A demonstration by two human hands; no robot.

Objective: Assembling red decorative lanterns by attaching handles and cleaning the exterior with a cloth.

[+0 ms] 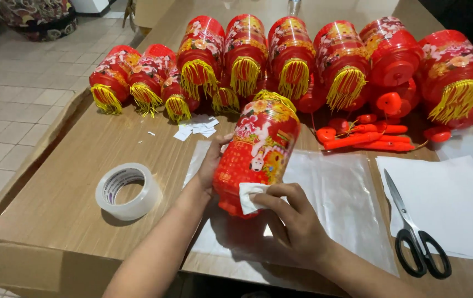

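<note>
Right hand (pixel 294 223) pinching white paper slip (pixel 249 197) against red lantern (pixel 257 152), left hand (pixel 211 163) gripping lantern, long axis tilted away, tassel far end

Small white square label (pixel 249 197) under my right hand (pixel 294 226), frame centre; more white label slips (pixel 195 128) lie piled upper centre-left on table (pixel 65 193).

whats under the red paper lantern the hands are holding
A clear plastic sheet on the brown cardboard surface lies under the red printed paper lantern. The lantern and both hands hide the patch directly beneath.
</note>
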